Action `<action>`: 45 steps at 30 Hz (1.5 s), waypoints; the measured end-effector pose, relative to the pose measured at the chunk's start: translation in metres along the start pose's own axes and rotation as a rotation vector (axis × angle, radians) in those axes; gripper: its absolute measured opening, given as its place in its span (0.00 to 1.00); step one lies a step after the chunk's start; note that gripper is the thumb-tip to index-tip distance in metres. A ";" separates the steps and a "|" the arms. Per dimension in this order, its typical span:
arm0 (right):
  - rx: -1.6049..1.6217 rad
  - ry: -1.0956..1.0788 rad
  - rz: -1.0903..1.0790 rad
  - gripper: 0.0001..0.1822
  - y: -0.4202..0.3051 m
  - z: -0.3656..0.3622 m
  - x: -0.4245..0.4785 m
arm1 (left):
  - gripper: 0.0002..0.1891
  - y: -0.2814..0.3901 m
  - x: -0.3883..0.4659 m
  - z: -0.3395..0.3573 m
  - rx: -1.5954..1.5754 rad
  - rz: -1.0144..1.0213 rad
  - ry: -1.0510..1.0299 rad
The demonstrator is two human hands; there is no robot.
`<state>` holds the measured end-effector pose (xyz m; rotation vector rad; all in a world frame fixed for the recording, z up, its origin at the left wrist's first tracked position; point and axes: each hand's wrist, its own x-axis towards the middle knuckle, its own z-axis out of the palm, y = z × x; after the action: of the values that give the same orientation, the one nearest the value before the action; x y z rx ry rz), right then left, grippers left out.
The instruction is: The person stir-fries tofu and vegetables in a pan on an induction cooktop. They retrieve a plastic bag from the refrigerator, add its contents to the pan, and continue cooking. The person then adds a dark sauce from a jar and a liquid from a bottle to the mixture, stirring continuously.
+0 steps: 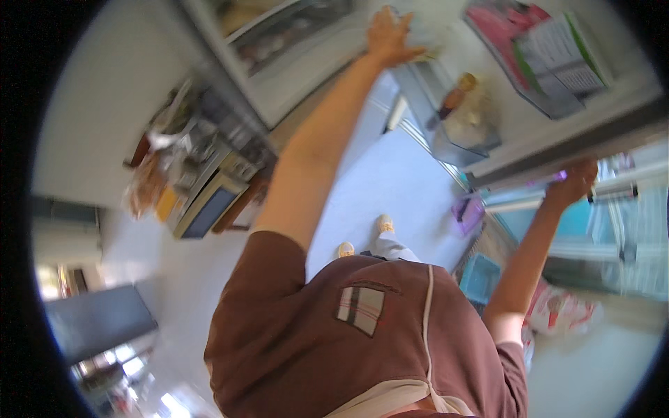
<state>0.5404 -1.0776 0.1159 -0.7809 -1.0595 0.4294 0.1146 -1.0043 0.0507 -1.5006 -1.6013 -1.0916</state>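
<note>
My left hand (392,39) reaches out with its fingers spread, and no object shows in its grasp. It is between the white interior of an open refrigerator (308,70) and the inner side of the refrigerator door (528,138). My right hand (572,183) is curled at the outer edge of that door, beside a small purple glint. Blur and the door hide its fingertips, so its grip is unclear. Clear door bins hold a pink package (504,44), a white-and-green box (562,55) and a bottle with a gold cap (457,96).
A microwave oven (209,204) with bags piled on top stands on the left. Purple (469,214) and blue (480,277) plastic baskets sit low on the right, near a rack (611,224) and a red-and-white bag (562,308). Pale floor (392,177) lies around my shoes.
</note>
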 end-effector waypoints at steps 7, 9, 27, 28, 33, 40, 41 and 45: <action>-0.632 -0.080 -0.156 0.24 -0.063 0.017 -0.061 | 0.19 0.040 -0.065 -0.043 -0.732 -0.188 -0.519; -0.648 -0.036 -0.006 0.28 -0.088 0.021 -0.070 | 0.21 0.057 -0.075 -0.113 -0.926 -0.352 -0.390; -0.170 -0.480 -0.251 0.33 -0.156 0.163 -0.191 | 0.21 -0.027 -0.112 -0.224 -0.664 -0.587 -0.324; -0.182 -0.474 -0.258 0.34 -0.157 0.165 -0.192 | 0.26 -0.028 -0.111 -0.224 -0.661 -0.652 -0.273; -0.162 -0.503 -0.239 0.37 -0.151 0.161 -0.185 | 0.33 -0.018 -0.102 -0.216 -0.539 -0.707 -0.159; -0.305 -0.484 -0.476 0.37 -0.127 0.112 -0.152 | 0.14 -0.018 -0.083 -0.202 -0.526 -0.773 -0.307; -0.322 -0.473 -0.476 0.37 -0.125 0.104 -0.146 | 0.14 -0.017 -0.080 -0.199 -0.541 -0.761 -0.331; -0.441 -0.400 -0.478 0.41 -0.116 0.090 -0.139 | 0.11 -0.009 -0.081 -0.180 -0.569 -0.704 -0.313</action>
<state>0.3932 -1.2132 0.1417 -0.8094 -1.7012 -0.0712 0.1026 -1.2015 0.0523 -1.5323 -2.2610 -1.8980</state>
